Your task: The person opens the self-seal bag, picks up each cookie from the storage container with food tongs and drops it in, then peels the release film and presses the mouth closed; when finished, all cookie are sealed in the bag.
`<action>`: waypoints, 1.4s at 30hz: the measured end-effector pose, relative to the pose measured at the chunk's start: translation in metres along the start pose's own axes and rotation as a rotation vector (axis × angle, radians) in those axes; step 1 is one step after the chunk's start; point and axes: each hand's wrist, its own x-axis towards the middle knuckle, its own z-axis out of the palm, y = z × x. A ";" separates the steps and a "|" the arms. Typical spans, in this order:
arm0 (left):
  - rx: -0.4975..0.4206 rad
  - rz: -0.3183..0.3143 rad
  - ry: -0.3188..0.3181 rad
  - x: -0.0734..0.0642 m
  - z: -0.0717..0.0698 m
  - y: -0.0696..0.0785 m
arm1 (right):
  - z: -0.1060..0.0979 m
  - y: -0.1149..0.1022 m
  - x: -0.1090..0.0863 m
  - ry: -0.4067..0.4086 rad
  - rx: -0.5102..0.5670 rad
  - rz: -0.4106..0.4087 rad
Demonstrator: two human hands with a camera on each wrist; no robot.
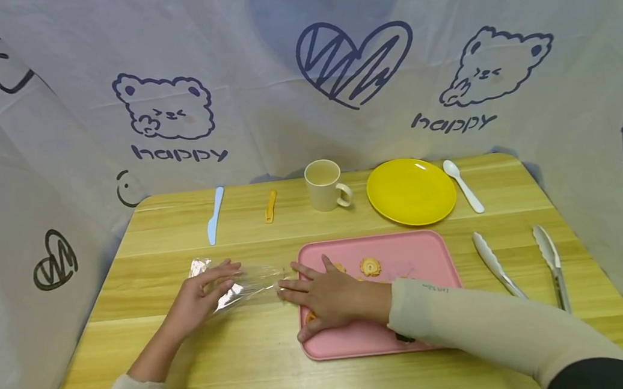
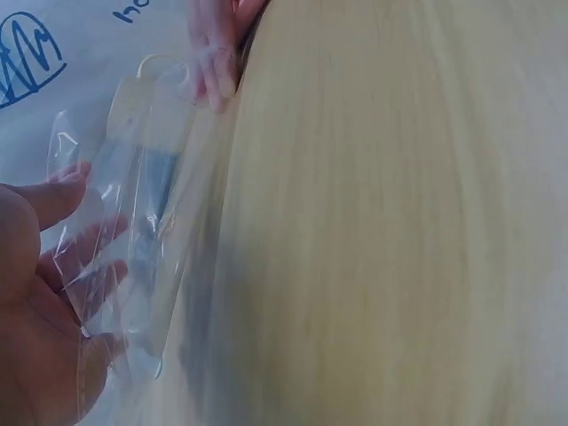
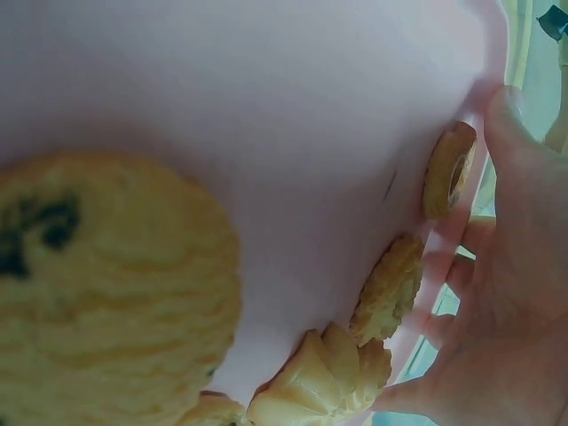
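Observation:
A clear, crinkled plastic bag [image 1: 242,293] lies on the table left of a pink tray [image 1: 349,342]. My left hand [image 1: 196,296] is at the bag's left part, its fingers loosely extended; in the left wrist view the film [image 2: 146,222] runs across those fingers, and whether they are inside it I cannot tell. Over the tray's left rim spreads my right hand [image 1: 332,295], fingertips reaching the bag's right end. Cookies [image 1: 370,267] lie on the tray, partly hidden by the right hand and forearm. The right wrist view shows a large cookie [image 3: 115,293] close up.
Along the back are a light blue knife [image 1: 215,216], a small orange utensil [image 1: 271,206], a cream mug [image 1: 323,187], a yellow plate [image 1: 411,192] and a white spoon [image 1: 464,187]. Metal tongs [image 1: 552,262] with spread arms lie right of the tray. A printed cloth hangs behind.

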 end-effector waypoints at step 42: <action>-0.340 -0.009 -0.034 -0.012 0.010 -0.033 | -0.002 0.042 -0.107 0.234 0.281 0.179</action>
